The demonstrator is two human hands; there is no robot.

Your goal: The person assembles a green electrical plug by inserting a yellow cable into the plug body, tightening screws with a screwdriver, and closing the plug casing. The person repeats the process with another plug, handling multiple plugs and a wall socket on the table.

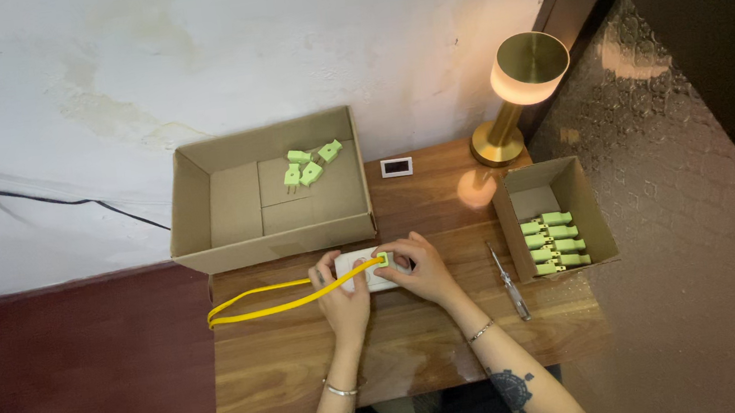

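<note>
- Head view: a small wooden table [330,365] fills the middle of the frame, set against a stained white wall [188,61].
- At the centre of the frame both hands meet over a small white block [373,271] lying flat on the table; what kind of block it is cannot be told.
- The left hand [342,293] rests on the block's left part, fingers curled down; a yellow cord [277,302] passes under its fingers, so it seems to pinch the cord.
- The right hand [424,269] lies on the block's right part, its fingertips closed on a small green plug [382,258] at the block's top edge.
- The yellow cord runs left from the green plug and folds back in a long flat loop near the table's left edge.
- In the upper middle a large open cardboard box [205,223] holds several loose green plugs [309,167] in its far right corner.
- At the right a small cardboard box [602,227] holds green plugs in a neat stack [553,242].
- A screwdriver [510,282] lies on the table between the right hand and the small box, apart from both.
- A lit brass lamp [519,90] stands at the table's upper right; a small white display [396,167] lies just left of its base.
- Each wrist wears a thin bracelet.
</note>
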